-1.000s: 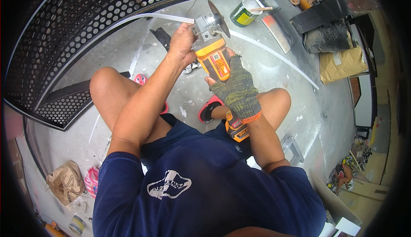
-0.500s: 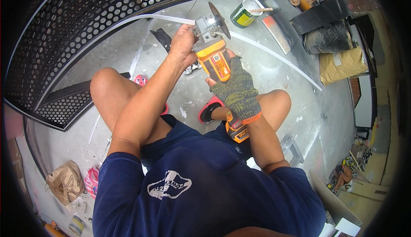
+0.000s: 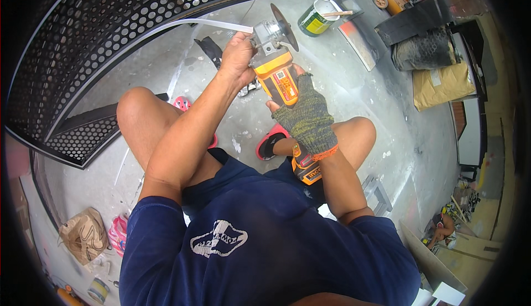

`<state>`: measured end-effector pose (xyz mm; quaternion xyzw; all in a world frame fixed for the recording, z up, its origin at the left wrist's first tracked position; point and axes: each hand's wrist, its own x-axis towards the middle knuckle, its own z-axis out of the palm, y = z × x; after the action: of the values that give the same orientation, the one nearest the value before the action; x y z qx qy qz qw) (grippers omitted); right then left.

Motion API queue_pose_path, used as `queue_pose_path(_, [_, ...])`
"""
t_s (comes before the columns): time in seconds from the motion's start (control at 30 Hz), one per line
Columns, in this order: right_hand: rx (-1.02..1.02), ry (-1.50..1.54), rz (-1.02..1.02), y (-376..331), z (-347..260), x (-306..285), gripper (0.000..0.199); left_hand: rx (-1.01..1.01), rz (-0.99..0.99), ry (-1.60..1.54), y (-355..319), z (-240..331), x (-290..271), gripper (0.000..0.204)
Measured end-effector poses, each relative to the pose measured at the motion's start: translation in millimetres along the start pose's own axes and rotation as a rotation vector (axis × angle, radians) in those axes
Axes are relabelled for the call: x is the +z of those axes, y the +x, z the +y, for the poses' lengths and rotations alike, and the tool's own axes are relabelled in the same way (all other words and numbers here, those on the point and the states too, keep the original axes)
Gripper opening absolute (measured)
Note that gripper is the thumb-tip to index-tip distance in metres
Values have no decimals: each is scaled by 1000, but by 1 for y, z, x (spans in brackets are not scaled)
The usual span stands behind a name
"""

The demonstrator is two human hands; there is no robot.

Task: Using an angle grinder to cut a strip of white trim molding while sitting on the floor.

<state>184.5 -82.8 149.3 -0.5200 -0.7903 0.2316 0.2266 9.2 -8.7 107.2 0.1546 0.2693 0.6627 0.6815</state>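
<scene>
- Angle grinder, head view: held up between both hands, above the concrete floor and ahead of the seated person's knees.
- Left hand, bare: fingers bent tight, seemingly pinching the end of the white strip just beside the metal gear head; whether it also touches the tool, cannot tell.
- Right hand, in a fingerless knit glove: wrapped round the grinder body. Switch finger hidden.
- Risk, slip: cutting disc sits across the gear head from the left hand, no guard visible; spinning or not, cannot tell. A kick of the tool could swing the rim toward bare fingers.
- Risk, spring: strip is long and bowed; a loosened pinch could let it whip or catch.
- Risk, exposure: bare shins and pink clogs lie below; sparks or a dropped tool could reach them.
- Edges: perforated black panel bounds the left; paint can, with its stick, stands near the disc on the right.
- Room: widest gap appears rightward, between can and right knee. Pulling back looks tight, battery pack being close above the thigh.
</scene>
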Motion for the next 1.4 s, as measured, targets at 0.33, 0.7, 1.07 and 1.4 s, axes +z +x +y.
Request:
queue_pose_path(0.33, [9, -5, -1, -1, -2, -1, 92, 1, 25, -39, 3, -4, -2, 23])
queue_pose_path(0.7, [32, 38, -28, 0, -3, -3, 91, -18, 57, 0, -1, -2, 4, 22])
queue_pose_path(1.07, [11, 24, -22, 2, 1, 1, 91, -23, 53, 4, 0, -2, 2, 22])
queue_pose_path(1.4, [-11, 134, 69, 6, -19, -26, 82, -64, -110, -83, 15, -8, -2, 16])
